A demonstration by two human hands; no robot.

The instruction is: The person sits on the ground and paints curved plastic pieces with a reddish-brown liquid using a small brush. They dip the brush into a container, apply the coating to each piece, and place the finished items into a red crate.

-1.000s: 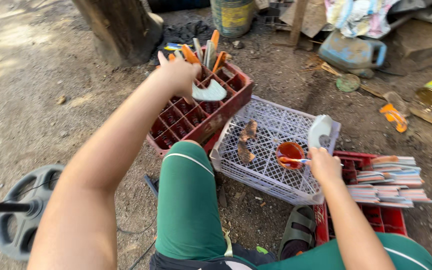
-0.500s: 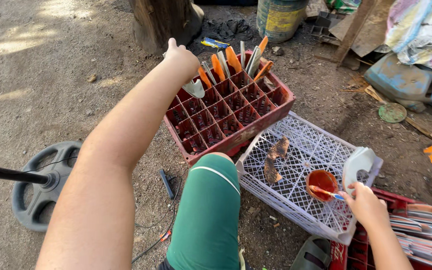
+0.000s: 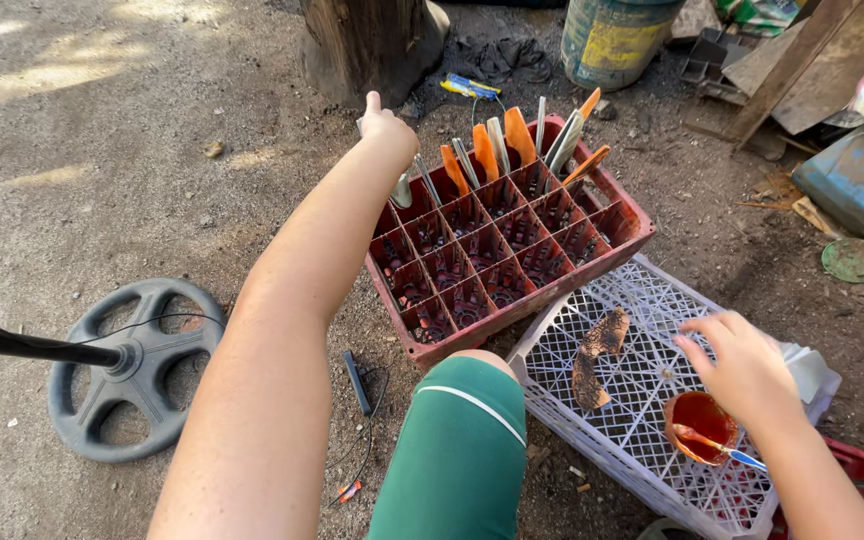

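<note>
My left hand [image 3: 387,125] reaches out to the far left corner of a red compartment crate [image 3: 512,250] and grips a pale grey flat piece [image 3: 404,188] that stands in a corner cell. Several orange and grey flat pieces [image 3: 497,150] stand upright in the back row of cells. My right hand [image 3: 742,365] hovers with fingers spread over a white lattice crate [image 3: 642,390], just above a small orange bowl [image 3: 697,425] holding a brush. A white object [image 3: 810,372] lies just behind that hand. A brown crusty piece [image 3: 600,355] rests on the lattice.
A grey wheel-shaped base [image 3: 132,365] with a black pole lies on the dirt at left. A tree trunk [image 3: 372,40], a drum [image 3: 617,40] and a blue container [image 3: 852,190] stand at the back. My green-clad knee [image 3: 452,450] is in front.
My left hand carried the pale piece from the crate's middle to its far left corner. My right hand let go of the white object and now hovers open over the bowl.
</note>
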